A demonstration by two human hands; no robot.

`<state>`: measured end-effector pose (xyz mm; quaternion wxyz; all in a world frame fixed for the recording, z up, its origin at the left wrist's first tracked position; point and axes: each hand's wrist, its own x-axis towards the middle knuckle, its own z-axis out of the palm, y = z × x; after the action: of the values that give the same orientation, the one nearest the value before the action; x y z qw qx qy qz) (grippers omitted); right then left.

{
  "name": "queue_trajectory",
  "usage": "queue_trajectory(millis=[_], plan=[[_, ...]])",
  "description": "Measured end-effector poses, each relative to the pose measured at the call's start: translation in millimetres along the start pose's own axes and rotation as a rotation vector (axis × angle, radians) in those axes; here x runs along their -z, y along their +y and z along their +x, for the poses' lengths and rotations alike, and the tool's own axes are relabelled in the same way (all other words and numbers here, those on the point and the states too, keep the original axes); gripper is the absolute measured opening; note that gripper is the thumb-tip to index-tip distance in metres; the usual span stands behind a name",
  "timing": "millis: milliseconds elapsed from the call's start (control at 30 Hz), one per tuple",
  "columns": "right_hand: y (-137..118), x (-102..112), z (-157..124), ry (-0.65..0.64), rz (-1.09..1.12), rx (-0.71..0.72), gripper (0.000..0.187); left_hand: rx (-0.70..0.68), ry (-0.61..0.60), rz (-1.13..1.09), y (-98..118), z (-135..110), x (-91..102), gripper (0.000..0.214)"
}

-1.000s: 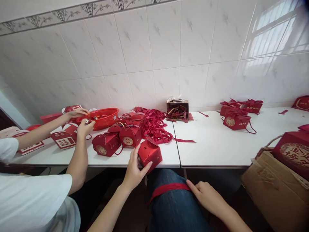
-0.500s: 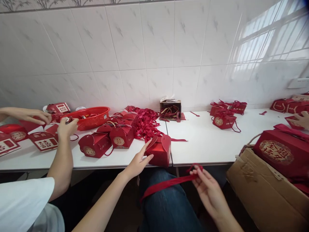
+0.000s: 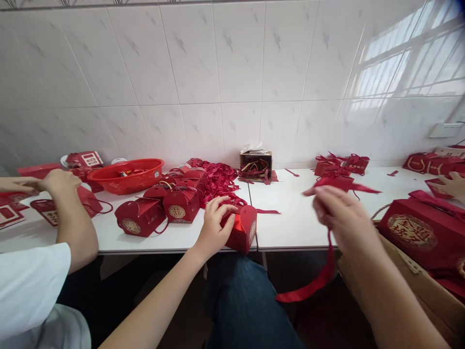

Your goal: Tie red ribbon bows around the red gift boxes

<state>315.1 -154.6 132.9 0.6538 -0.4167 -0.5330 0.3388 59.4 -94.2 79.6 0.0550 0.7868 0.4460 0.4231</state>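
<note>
One red box [image 3: 241, 231] sat at the front edge of the desk [image 3: 290, 230], its left side grasped by the fingers of the left hand [image 3: 213, 227], the nearer one; the right hand [image 3: 343, 215], raised well apart to the box's right, had its fingers clenched on a red ribbon [image 3: 327, 273]; its long tail hung below them, curving leftward, apart from the box.

A large red box [image 3: 441, 242] reads 金榜题名 (in gold).
</note>
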Motion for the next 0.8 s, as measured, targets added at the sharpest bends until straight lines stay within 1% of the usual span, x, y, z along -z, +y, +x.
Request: queue_trajectory(millis=[33,67,133,167,200,233,267,300,367,400,433,500,600,667,733,800], plan=[[1.4,-9.8,-1.2,-0.158,-0.105,-0.034,0.022,-0.008,0.020,-0.018,8.0,-3.8,2.0,0.022],[2.9,-19.5,-4.1,-0.342,-0.191,-0.054,0.023,-0.032,-0.001,-0.055,16.3,-8.9,4.9,0.024],[5.9,-35.6,-13.4,-0.723,-0.291,-0.060,0.025,-0.107,-0.170,-0.177,33.2,-20.4,12.7,0.039],[7.1,-41.2,-18.8,-0.875,-0.312,-0.054,0.025,-0.135,-0.281,-0.235,41.1,-25.8,16.8,0.046],[8.0,-44.8,-23.9,-0.983,-0.322,-0.048,0.024,-0.148,-0.398,-0.288,48.2,-30.5,20.7,0.049],[8.7,-46.4,-28.3,-1.049,-0.326,-0.051,0.023,-0.136,-0.510,-0.340,54.2,-34.2,23.8,0.046],[9.0,-46.4,-31.6,-1.077,-0.323,-0.063,0.023,-0.093,-0.616,-0.401,58.8,-37.1,26.0,0.040],[9.2,-45.0,-33.6,-1.078,-0.314,-0.083,0.023,-0.018,-0.709,-0.471,61.9,-39.3,27.2,0.033],[9.1,-39.7,-34.0,-1.036,-0.289,-0.140,0.025,0.189,-0.828,-0.622,62.5,-42.5,27.1,0.031],[9.0,-36.3,-32.7,-1.003,-0.285,-0.165,0.027,0.290,-0.846,-0.678,60.2,-43.5,26.6,0.032],[9.0,-32.4,-30.7,-0.970,-0.293,-0.182,0.028,0.368,-0.840,-0.709,56.4,-44.2,26.2,0.033],[9.1,-23.6,-25.8,-0.924,-0.337,-0.198,0.030,0.436,-0.772,-0.712,46.2,-44.1,27.5,0.034],[9.3,-7.9,-19.3,-0.867,-0.409,-0.212,0.032,0.426,-0.643,-0.696,32.1,-40.7,36.2,0.036],[9.6,2.1,-17.0,-0.841,-0.430,-0.235,0.034,0.388,-0.593,-0.672,28.4,-37.9,44.0,0.037],[11.0,8.4,-16.8,-0.869,-0.456,-0.269,0.036,0.308,-0.541,-0.572,30.2,-35.4,50.0,0.037],[14.2,7.6,-19.1,-0.904,-0.473,-0.248,0.034,0.158,-0.453,-0.405,36.2,-33.4,51.7,0.033]])
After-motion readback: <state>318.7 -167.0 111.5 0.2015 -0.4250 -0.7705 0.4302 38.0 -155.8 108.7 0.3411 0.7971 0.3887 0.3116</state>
